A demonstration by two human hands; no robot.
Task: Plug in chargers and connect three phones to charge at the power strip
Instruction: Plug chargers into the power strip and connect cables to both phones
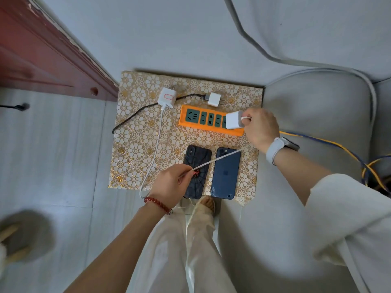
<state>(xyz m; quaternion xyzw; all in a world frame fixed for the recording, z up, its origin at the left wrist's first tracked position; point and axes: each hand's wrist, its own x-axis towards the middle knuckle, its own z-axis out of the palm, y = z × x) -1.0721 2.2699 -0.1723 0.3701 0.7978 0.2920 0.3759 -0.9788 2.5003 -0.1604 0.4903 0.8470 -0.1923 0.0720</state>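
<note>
An orange power strip (191,126) with green sockets lies on a floral mat (135,144). My right hand (259,129) grips a white charger (233,120) at the strip's right end. Its white cable (222,158) runs taut down to my left hand (169,185), which pinches the cable's end above a black spider-pattern phone (197,157). A dark blue phone (226,174) lies face down beside it. Two other white chargers lie loose behind the strip: one with a red mark (167,97) and a white cable, one smaller (214,99) with a black braided cable (135,116).
A grey sofa cushion (317,115) borders the mat on the right, with yellow and blue wires (349,153) running over it. A dark red wooden frame (53,60) stands at the left. My sandalled foot (208,205) is below the phones. Pale floor lies to the left.
</note>
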